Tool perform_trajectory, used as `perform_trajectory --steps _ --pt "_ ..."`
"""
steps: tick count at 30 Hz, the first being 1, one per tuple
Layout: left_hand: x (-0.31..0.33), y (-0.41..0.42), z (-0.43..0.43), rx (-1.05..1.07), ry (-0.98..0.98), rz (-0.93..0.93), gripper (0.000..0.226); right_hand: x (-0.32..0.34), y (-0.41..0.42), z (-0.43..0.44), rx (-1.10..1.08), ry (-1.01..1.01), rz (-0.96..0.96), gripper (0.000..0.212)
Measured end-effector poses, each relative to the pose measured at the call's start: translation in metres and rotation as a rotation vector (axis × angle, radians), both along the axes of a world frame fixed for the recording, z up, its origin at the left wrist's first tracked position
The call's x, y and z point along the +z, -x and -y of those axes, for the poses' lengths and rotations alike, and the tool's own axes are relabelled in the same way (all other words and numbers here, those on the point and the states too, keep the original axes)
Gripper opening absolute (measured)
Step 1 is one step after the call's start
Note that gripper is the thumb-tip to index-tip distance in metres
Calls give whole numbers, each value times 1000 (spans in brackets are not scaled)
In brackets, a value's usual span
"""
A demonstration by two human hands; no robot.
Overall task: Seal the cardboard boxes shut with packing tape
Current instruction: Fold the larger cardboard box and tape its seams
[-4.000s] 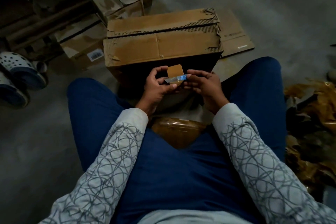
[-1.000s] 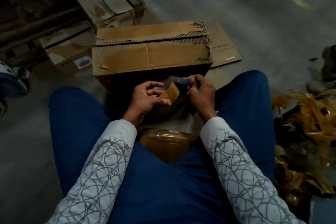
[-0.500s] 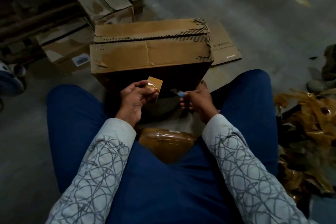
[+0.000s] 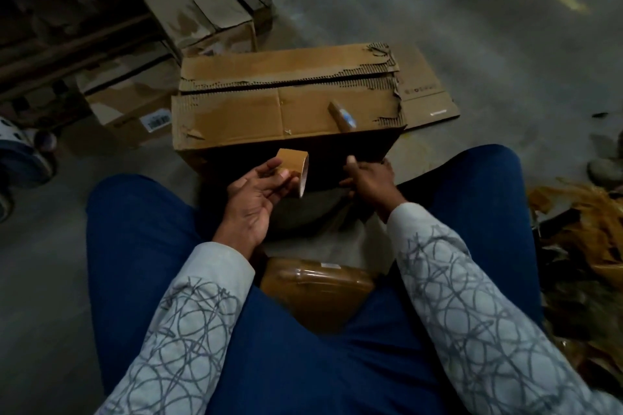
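Cutter (image 4: 342, 116): moved from right hand (image 4: 369, 178) onto box (image 4: 236, 118) top. Left hand (image 4: 256, 202) fingers clamped on tape roll (image 4: 291, 160); right fingers' state unclear. Taping likely next.

L hand (image 4: 259, 194) holds tape roll (image 4: 292, 160), R hand (image 4: 371, 178) maybe touching box (image 4: 249, 114)

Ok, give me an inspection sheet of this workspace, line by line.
Surface: bare concrete floor.
Job's things: cardboard box, flaps down, edges torn; tape roll; small tool lying on the box.
Clutter: crumpled tape scraps on the right; flattened cardboard beside the box.
Hands: left hand holds the tape roll; right hand at the box's near side, grip unclear.
Cables: nothing seen.
Surroundings: more boxes behind; footwear far left.
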State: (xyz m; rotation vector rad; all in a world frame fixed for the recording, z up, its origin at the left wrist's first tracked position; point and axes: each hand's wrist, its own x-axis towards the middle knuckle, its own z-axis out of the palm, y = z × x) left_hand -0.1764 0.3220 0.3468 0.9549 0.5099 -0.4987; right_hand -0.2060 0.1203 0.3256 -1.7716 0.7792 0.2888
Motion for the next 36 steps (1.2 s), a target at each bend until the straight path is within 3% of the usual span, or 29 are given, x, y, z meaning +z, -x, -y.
perform_trajectory --steps 3,8,11,15,18,26,31,33,36 --pt "0 3 2 -13 37 0 26 5 7 -20 193 -35 104 33" --pt "4 7 -2 -40 66 13 25 7 21 -48 374 -3 233 92" --pt "7 7 -5 -19 132 -12 26 6 28 -57 406 150 344 100" --pt "15 10 -7 -97 217 -9 41 6 34 -67 387 227 509 88" --pt "18 12 -12 -188 219 13 41 6 34 -66 367 207 586 74" --pt "15 5 -12 -149 114 12 34 6 30 -62 362 244 579 52" --pt "13 4 -15 -119 88 42 35 3 28 -63 372 334 617 49" --pt "13 5 -15 -110 91 49 35 1 27 -64 355 241 561 46" --pt "15 6 -15 -92 62 69 35 4 29 -68 265 -80 530 27"
